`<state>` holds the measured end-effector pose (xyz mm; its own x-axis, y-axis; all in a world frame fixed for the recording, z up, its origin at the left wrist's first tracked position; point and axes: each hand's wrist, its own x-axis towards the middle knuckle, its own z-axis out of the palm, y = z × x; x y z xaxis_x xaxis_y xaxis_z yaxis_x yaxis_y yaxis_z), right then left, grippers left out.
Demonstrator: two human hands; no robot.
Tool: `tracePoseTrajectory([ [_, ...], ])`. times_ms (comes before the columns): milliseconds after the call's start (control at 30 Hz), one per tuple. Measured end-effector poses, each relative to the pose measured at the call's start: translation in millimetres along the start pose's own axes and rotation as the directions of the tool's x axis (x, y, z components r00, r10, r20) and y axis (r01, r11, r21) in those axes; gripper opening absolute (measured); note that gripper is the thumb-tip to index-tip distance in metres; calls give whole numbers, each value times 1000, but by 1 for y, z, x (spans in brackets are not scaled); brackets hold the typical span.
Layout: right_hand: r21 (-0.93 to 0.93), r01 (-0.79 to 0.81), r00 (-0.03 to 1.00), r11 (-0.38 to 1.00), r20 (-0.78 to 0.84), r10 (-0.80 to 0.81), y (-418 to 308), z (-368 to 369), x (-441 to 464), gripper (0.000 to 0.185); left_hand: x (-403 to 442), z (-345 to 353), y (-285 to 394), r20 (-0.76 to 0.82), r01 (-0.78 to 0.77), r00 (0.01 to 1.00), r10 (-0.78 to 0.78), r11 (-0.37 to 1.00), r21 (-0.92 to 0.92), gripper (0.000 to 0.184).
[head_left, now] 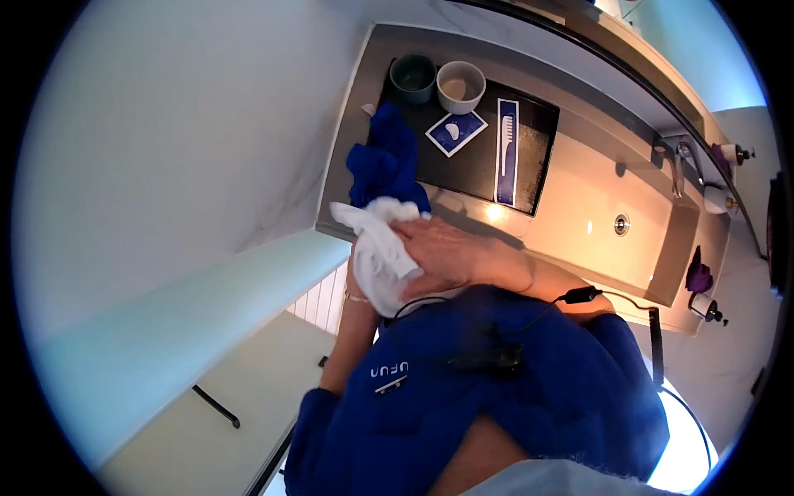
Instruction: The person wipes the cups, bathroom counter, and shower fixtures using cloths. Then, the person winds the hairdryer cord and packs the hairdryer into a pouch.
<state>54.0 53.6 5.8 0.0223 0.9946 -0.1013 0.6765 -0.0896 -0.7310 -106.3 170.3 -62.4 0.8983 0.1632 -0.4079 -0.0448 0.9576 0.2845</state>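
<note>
A crumpled white towel (pixel 376 256) is held between my two hands in front of my body, at the near edge of the counter. My right hand (pixel 447 246) presses over it from the right, with its fingertips partly lost in the folds. My left hand (pixel 354 277) is behind the towel on the left, so its fingers are mostly hidden; a bracelet shows at that wrist. Just beyond the towel lies a bunched blue cloth (pixel 389 157), partly over a black tray (pixel 463 169).
On the tray are a dark green cup (pixel 413 79), a white cup (pixel 461 87), a comb packet (pixel 506 153) and a smaller blue packet (pixel 456 132). Right of it are a sink (pixel 595 198), a faucet (pixel 674 165) and pump bottles (pixel 705 307). A cable (pixel 620 293) hangs by my right arm.
</note>
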Motion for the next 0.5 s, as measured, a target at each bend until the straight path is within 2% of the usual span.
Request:
tracePoseTrajectory([
  [33,151,23,976,988,211,-55,-3,-24,5,68,-11,-8,0,-19,17,1000,-17,999,-30,63],
  [67,307,10,905,952,402,-140,-1,-48,11,65,-23,-14,0,-42,33,999,-35,998,-51,63],
  [100,584,-17,892,812,375,-251,14,-50,16,53,-32,-18,2,-60,41,997,-44,998,-57,63],
  [133,744,-168,864,647,427,-266,20,-56,25,43,-42,-22,3,-78,40,996,-45,997,-64,62],
  [167,733,-181,947,656,309,-84,25,-57,31,51,-50,-28,1,-97,40,994,-47,996,-80,62],
  [200,723,-192,980,664,174,95,30,-55,38,60,-59,-35,-2,-118,36,992,-47,994,-101,61],
  [233,398,-159,978,903,-64,200,34,-50,47,73,-67,-41,-6,-136,28,990,-44,992,-123,61],
  [267,15,-199,926,980,-324,193,38,-41,57,87,-77,-46,-11,-157,22,987,-45,990,-142,61],
  [300,19,-241,924,970,-301,236,50,-27,72,102,-86,-51,-14,-178,20,983,-48,987,-159,60],
  [333,22,-232,929,973,-292,228,54,-12,79,102,-92,-54,-17,-193,14,980,-47,985,-169,60],
  [400,-227,-385,917,895,-206,342,61,18,89,105,-102,-58,-19,-214,6,976,-45,984,-177,60],
  [433,-186,-351,899,918,-339,276,68,32,90,91,-104,-60,-18,-222,2,974,-41,985,-174,60],
  [467,-191,-356,898,915,-340,279,77,48,93,91,-105,-61,-16,-221,11,974,-48,986,-164,59],
  [500,-205,-285,876,936,-451,168,87,61,94,82,-102,-61,-16,-220,20,974,-55,988,-154,59],
])
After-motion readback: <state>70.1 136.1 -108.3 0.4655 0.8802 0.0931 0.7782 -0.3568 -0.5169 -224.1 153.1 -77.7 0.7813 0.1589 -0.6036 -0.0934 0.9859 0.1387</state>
